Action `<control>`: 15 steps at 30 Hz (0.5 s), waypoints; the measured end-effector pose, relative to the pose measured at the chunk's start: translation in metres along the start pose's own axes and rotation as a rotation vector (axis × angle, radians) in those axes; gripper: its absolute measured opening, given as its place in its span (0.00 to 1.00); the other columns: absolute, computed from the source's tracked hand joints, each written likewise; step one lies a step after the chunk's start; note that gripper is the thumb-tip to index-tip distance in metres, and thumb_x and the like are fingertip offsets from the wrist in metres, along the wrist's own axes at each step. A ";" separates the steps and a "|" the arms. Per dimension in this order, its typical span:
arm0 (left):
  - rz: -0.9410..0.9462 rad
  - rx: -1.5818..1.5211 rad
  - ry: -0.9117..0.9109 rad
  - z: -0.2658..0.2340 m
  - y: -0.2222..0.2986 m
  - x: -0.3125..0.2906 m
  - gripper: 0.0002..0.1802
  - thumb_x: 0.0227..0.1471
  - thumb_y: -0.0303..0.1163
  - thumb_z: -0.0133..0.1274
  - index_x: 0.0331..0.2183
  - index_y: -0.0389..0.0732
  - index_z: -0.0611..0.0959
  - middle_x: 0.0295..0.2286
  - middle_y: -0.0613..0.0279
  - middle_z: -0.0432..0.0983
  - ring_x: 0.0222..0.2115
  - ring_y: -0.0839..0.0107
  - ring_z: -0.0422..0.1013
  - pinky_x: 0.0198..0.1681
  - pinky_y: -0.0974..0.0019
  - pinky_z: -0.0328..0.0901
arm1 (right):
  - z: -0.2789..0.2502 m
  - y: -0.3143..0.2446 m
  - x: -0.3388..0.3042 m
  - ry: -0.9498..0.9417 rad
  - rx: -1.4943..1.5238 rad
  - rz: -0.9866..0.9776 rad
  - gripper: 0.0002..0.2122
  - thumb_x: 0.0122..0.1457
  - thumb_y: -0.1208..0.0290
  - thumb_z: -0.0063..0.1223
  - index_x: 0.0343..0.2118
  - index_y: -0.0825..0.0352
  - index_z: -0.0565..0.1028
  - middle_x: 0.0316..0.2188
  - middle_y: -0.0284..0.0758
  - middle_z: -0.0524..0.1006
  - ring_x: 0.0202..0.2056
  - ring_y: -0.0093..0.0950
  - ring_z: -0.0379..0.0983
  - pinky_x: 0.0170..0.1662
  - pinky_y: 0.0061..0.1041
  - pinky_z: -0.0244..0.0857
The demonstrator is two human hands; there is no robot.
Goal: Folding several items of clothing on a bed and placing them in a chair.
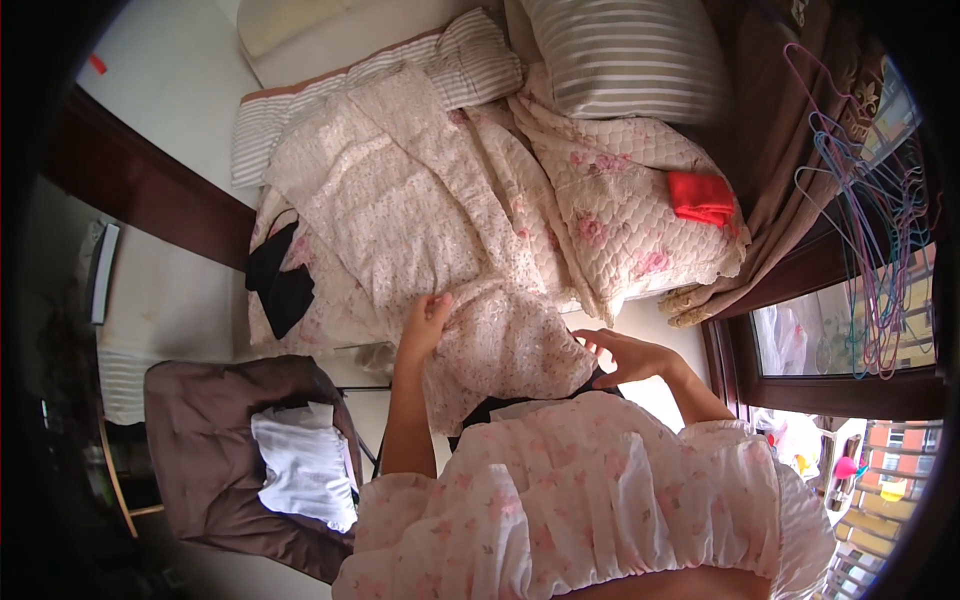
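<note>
A long pale cloth with a small floral print [425, 225] spreads over the bed. Its near end drapes over the bed's front edge toward my lap. My left hand [430, 318] is closed at the left side of this hanging end, pinching its edge; the fingertips are partly hidden. On the other side, my right hand [632, 354] has its fingers stretched and apart, close beside the cloth's right edge. Whether those fingertips touch the fabric I cannot tell.
A quilted floral bedspread [610, 215] covers the bed, with a folded red cloth [702, 198] and black garment [283, 285] on it. Striped pillows [630, 60] lie behind. A brown-covered seat [205, 450] bears a white garment [305, 462]. Hangers [875, 200] dangle at right.
</note>
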State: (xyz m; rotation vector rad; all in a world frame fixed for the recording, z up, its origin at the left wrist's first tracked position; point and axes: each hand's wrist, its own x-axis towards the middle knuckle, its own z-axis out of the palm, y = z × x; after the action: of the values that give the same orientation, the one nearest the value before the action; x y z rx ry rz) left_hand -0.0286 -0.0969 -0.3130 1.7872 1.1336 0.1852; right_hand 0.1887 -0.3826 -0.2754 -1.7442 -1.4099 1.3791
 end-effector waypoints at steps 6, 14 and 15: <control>0.219 -0.123 -0.220 -0.006 0.023 -0.021 0.38 0.43 0.38 0.59 0.52 0.36 0.61 0.45 0.52 0.64 0.42 0.66 0.65 0.41 0.68 0.62 | 0.048 0.016 0.011 0.554 -0.013 -0.065 0.31 0.45 0.76 0.56 0.55 0.58 0.58 0.38 0.39 0.69 0.40 0.34 0.68 0.42 0.27 0.63; 0.343 -0.283 0.161 -0.007 0.008 -0.007 0.27 0.48 0.32 0.53 0.50 0.39 0.66 0.42 0.58 0.69 0.40 0.70 0.66 0.40 0.71 0.63 | 0.042 0.023 0.007 0.805 0.442 0.063 0.15 0.49 0.83 0.47 0.42 0.66 0.69 0.26 0.31 0.74 0.26 0.23 0.70 0.31 0.24 0.65; 0.308 -0.174 0.153 -0.004 -0.001 -0.005 0.27 0.47 0.32 0.54 0.49 0.38 0.66 0.42 0.55 0.68 0.40 0.64 0.67 0.40 0.67 0.63 | 0.043 0.022 0.005 0.802 0.442 0.064 0.15 0.49 0.83 0.47 0.42 0.66 0.69 0.26 0.31 0.74 0.26 0.23 0.70 0.31 0.24 0.65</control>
State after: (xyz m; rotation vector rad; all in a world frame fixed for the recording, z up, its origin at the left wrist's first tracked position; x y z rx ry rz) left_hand -0.0342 -0.0983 -0.3099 1.8051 0.9107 0.5948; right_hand 0.1582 -0.3945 -0.3114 -1.7377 -0.5671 0.7688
